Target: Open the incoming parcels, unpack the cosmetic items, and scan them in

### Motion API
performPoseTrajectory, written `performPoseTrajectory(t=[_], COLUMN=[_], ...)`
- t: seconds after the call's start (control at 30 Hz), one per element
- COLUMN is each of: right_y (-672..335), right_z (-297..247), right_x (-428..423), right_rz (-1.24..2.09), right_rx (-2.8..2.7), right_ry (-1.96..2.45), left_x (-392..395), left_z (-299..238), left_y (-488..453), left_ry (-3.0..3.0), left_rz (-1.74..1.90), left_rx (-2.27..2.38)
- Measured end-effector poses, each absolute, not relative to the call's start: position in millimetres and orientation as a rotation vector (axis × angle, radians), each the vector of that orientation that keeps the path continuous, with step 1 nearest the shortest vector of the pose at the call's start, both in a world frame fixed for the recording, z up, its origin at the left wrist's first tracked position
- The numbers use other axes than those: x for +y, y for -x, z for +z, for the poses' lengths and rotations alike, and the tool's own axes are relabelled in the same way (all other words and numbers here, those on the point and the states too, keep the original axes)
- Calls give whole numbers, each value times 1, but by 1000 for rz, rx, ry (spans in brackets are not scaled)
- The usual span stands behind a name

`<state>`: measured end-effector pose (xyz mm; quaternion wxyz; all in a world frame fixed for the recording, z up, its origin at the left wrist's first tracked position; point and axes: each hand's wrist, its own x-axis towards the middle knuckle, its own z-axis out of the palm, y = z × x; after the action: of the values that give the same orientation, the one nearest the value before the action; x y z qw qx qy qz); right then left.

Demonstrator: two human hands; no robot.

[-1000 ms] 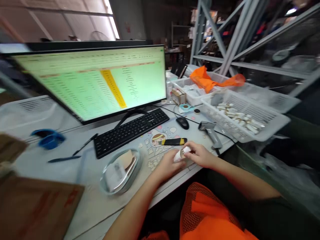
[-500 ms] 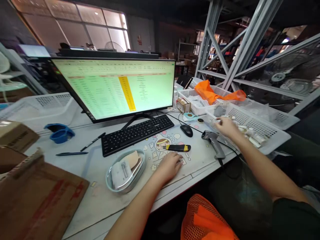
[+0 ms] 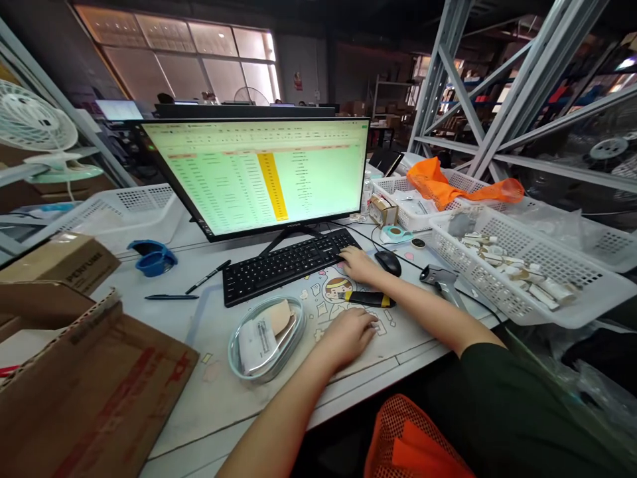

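Note:
My right hand [image 3: 359, 263] rests, fingers stretched, on the right end of the black keyboard [image 3: 288, 263], empty. My left hand [image 3: 350, 334] lies flat and relaxed on the printed desk mat [image 3: 393, 328], holding nothing. A black-and-yellow utility knife [image 3: 369, 299] lies on the mat between the two hands. The monitor [image 3: 263, 174] behind the keyboard shows a green spreadsheet with a yellow column. A black mouse [image 3: 388, 262] sits just right of my right hand.
A barcode scanner [image 3: 440, 281] lies right of the mouse. White baskets [image 3: 512, 302] with small tubes and an orange cloth [image 3: 438, 182] stand at the right. A clear bag of cable [image 3: 266, 338], pens [image 3: 172, 297], blue tape dispenser [image 3: 152, 257] and cardboard boxes [image 3: 89, 392] fill the left.
My right hand put a small white tube down in the right-hand basket, then came back left to the keyboard's right end. My left hand stayed on the mat. The camera tilted up.

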<state>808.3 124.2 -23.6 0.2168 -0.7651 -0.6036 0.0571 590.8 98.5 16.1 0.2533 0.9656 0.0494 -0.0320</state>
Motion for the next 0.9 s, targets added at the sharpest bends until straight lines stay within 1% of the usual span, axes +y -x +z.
performPoseTrajectory(t=[0.13, 0.33, 0.67, 0.9], right_y=[-796, -784, -797, -805], right_z=[-21, -14, -34, -41], right_x=[139, 161, 127, 133], right_rz=[125, 87, 170, 142], right_rx=[-1699, -1599, -1576, -1599], right_ry=[2124, 2220, 2232, 2212], left_x=[97, 98, 94, 95], left_z=[22, 25, 21, 18], left_y=[-591, -590, -590, -590], left_ry=[-2612, -2612, -2646, -2642], left_rz=[-99, -98, -145, -132], left_rx=[159, 178, 169, 172])
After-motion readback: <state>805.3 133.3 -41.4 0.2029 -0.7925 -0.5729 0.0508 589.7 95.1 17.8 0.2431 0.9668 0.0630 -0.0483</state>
